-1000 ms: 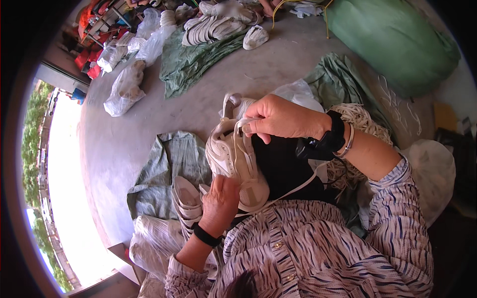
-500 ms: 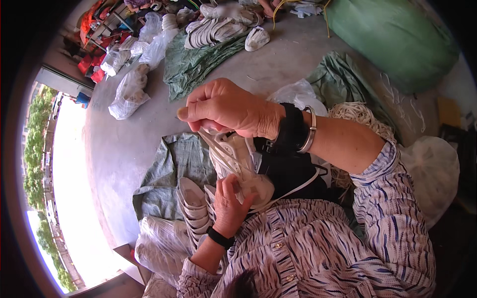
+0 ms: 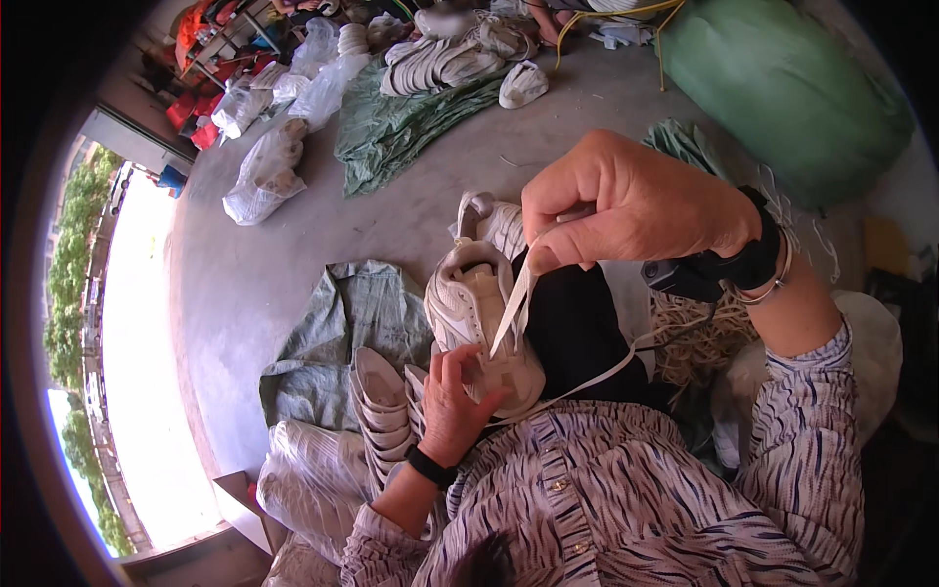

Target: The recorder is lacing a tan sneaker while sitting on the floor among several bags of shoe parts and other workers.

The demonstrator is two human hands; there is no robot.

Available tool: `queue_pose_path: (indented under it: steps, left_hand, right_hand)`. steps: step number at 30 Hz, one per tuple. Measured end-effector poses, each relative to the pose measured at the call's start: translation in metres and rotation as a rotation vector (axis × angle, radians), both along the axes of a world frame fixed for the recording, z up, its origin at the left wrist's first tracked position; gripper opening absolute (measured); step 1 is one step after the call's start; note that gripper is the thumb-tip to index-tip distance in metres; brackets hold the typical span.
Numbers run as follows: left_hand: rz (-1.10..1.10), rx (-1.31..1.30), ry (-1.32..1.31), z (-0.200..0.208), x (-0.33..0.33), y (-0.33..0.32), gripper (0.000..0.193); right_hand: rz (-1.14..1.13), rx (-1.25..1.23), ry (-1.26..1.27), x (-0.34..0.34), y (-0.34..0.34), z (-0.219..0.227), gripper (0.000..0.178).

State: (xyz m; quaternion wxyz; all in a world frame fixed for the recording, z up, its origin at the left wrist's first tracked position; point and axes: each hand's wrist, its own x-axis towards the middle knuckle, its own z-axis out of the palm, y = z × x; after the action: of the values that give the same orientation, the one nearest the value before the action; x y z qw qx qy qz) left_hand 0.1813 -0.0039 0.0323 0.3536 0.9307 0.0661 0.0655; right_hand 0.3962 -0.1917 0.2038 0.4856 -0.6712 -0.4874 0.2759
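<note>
A striped white-and-navy buttoned shirt point(image 3: 626, 489), black wristbands, and a silver bangle point(image 3: 773, 286).

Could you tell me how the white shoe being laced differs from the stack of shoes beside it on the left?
The white shoe rests on the lap, steadied by the left hand, its lace pinched by the right hand; the stack of shoes lies nested on green sacking, untouched. Both are pale.

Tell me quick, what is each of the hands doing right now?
Left hand: closed on the white lace-up sneaker, steadying it.
Right hand: closed, pinching the flat white shoelace, pulled upward.
</note>
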Motion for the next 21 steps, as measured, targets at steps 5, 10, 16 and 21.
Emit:
queue_pose_path:
  steps: [5,10,16,21]
  left_hand:
    - [0.030,-0.248,0.128,0.004,0.016,0.016,0.031]
    - [0.060,-0.320,0.232,0.000,0.024,0.024,0.021]
    - [0.102,-0.275,0.161,0.022,0.037,0.019,0.012]
    - [-0.334,0.156,-0.002,0.024,0.058,0.014,0.013]
  right_hand:
    - [0.007,0.001,-0.202,0.001,-0.005,-0.001,0.021]
    - [-0.013,0.280,-0.008,-0.031,0.010,0.003,0.025]
    - [-0.015,0.318,-0.870,-0.023,0.026,0.009,0.015]
    - [0.004,0.372,-0.930,-0.027,0.025,-0.003,0.022]
